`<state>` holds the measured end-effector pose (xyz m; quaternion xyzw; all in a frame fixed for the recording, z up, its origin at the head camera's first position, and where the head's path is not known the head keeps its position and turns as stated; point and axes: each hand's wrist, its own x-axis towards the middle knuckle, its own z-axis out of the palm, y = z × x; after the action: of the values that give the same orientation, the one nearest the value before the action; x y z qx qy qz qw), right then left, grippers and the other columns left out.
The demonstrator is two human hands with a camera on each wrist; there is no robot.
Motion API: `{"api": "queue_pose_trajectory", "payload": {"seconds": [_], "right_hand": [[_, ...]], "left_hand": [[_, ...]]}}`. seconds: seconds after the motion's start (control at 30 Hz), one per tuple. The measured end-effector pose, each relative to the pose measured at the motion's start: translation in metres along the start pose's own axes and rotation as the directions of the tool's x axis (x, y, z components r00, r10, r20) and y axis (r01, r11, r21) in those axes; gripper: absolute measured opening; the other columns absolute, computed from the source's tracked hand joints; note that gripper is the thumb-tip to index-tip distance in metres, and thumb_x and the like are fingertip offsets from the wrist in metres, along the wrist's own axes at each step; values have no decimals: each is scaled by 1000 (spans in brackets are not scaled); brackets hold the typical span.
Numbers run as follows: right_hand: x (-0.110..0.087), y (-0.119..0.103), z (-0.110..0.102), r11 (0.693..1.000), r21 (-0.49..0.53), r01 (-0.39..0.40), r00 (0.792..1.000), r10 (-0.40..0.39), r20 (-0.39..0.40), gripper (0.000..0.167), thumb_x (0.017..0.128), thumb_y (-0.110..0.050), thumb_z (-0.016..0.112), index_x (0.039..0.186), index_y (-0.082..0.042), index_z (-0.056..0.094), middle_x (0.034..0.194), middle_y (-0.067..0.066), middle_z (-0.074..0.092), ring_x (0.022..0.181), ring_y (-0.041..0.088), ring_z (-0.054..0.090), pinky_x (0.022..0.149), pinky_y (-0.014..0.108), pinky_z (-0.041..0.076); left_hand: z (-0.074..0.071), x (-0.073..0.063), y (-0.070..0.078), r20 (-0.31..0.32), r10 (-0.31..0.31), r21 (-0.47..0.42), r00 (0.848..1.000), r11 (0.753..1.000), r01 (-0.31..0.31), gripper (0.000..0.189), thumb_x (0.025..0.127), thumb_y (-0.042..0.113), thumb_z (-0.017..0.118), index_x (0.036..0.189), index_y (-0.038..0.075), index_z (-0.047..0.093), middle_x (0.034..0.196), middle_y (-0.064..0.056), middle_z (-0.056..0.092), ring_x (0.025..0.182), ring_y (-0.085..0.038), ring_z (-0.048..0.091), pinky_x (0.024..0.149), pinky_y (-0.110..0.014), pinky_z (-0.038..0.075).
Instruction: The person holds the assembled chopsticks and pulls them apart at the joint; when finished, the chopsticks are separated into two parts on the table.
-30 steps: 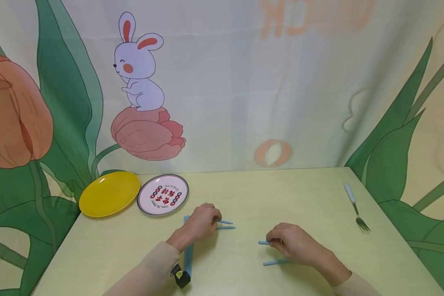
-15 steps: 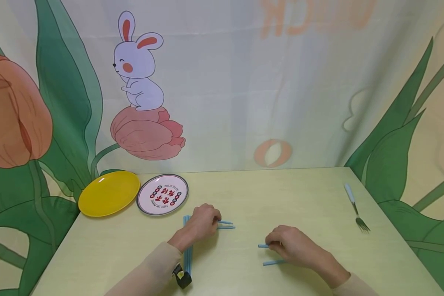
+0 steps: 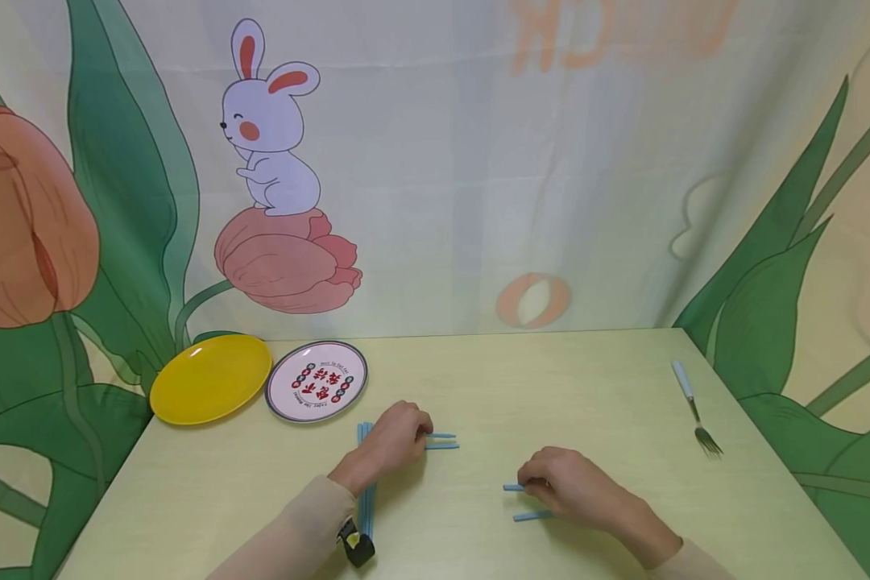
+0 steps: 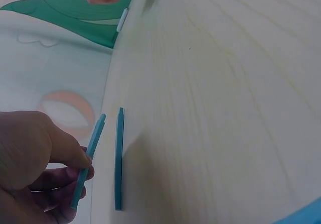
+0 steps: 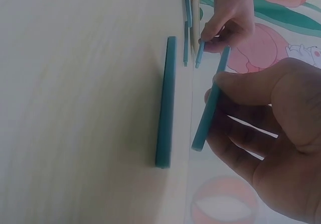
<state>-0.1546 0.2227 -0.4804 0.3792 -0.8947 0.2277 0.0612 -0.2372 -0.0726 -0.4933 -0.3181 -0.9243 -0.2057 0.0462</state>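
Sticks [image 5: 206, 121] were pinched, one in left hand [image 3: 399, 435], one in right hand [image 3: 569, 483], each roughly parallel to a loose stick [image 5: 166, 103] lying just beside it on the table [image 3: 478, 387].

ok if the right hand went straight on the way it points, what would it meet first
Probably the blue sticks at the left hand, judging by the head view, though heights above the table are unclear.
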Motion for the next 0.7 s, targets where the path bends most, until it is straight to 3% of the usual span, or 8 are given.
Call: {"api": "queue_pose_trajectory", "payload": {"seconds": [0.27,0.7], "right_hand": [[-1,0,2,1000,-14,-3,1000,3,12,8,84,-6,73,85,-14,72,82,-11,66,75,-1,54,66,17,49],[-3,2,4,1000,-19,-15,999,16,32,8,84,-6,72,85,-14,72,82,-11,66,76,-1,54,66,18,50]], "left_hand": [[2,-1,2,34,-28,-9,999,1000,28,9,85,5,67,87,7,75,78,0,64,76,-13,54,72,-28,48],[6,-2,1,29,10,-6,1000,1000,-10,12,84,3,65,86,6,75,80,-1,63,77,-14,57,73,-29,49]]}}
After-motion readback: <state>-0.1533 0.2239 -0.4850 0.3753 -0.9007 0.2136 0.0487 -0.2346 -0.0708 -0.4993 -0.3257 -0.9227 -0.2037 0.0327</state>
